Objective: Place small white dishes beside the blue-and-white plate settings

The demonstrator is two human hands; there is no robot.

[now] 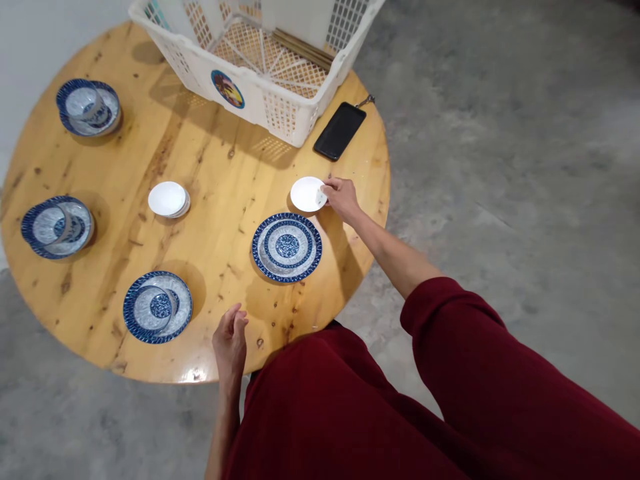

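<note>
White saucer (305, 194) pinched at its rim by right hand (341, 198), near blue-patterned plate (317, 248), left hand (231, 335) free, loosely curled

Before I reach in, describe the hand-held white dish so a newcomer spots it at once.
On the round wooden table, find the white basket, then the black phone beside it. Lower in view, the right hand pinches a small white dish by its edge. Only this one is held; other white dishes sit stacked farther left.
</note>
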